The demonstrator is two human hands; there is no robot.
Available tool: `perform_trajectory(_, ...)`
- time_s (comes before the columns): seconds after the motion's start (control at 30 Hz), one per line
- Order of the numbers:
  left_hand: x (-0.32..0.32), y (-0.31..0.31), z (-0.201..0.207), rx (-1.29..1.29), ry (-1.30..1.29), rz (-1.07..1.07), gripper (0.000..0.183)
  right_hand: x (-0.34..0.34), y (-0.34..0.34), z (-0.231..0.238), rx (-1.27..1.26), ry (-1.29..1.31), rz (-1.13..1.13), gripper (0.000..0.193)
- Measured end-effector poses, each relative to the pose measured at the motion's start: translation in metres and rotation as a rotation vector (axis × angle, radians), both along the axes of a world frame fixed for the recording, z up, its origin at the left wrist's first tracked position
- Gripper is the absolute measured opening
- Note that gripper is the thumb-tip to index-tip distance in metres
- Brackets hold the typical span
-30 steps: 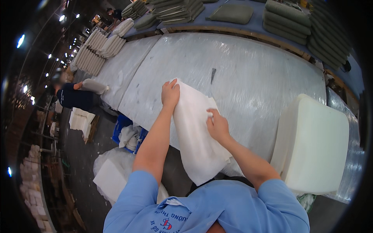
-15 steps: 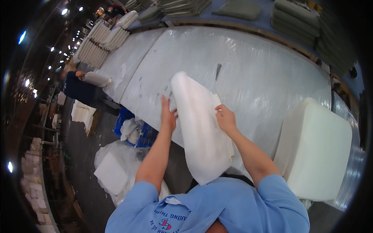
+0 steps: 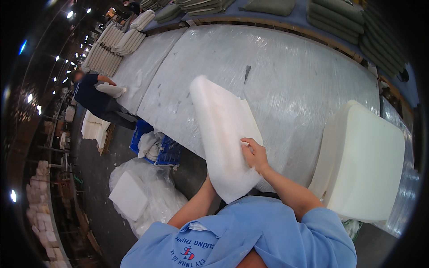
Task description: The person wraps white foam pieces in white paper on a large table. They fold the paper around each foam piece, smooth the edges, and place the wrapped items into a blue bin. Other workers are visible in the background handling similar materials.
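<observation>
A white foam cushion (image 3: 223, 129), wrapped in soft fluffy wadding, stands tilted on edge against my body, over the near edge of the plastic-covered table (image 3: 304, 80). My right hand (image 3: 255, 156) is at its right side, fingers curled in and pressed on the wadding low down. A layer edge shows along the cushion's upper right side. My left forearm (image 3: 196, 203) reaches to the cushion's lower left edge; the left hand itself is hidden behind the cushion.
On the right stands a stack of white cushions (image 3: 366, 165). To the left are a blue crate (image 3: 167, 152) with white material and a clear plastic bag (image 3: 156, 192) with a white block. A co-worker (image 3: 94, 96) holds a white piece farther left. Grey-green cushions (image 3: 335, 22) lie at the back.
My left hand has gone from beside the cushion's upper left edge down behind its lower part. My right hand has slid down and inward along the right side. The co-worker's arm has shifted.
</observation>
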State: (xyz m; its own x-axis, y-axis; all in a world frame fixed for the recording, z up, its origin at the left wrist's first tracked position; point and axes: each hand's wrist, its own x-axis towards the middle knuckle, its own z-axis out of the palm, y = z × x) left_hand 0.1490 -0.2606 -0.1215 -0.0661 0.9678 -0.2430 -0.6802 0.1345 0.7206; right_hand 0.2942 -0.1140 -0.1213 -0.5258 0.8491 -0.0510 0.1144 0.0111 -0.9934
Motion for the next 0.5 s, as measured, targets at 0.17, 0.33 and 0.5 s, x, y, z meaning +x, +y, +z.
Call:
perform_trajectory(0.17, 0.012, -0.007, 0.004, 0.029, 0.072, 0.147, 0.053, -0.014, -0.021, 0.006, 0.155, 0.117, -0.125, 0.03)
perform_trajectory(0.33, 0.011, 0.067, 0.121, -0.043, 0.06, 0.232, 0.061, -0.037, 0.021, 0.044, 0.008, 0.194, -0.136, 0.027)
perform_trajectory(0.5, 0.015, 0.093, 0.206, -0.136, 0.011, 0.324, 0.075, -0.044, 0.049, 0.092, 0.156, 0.326, -0.016, 0.021)
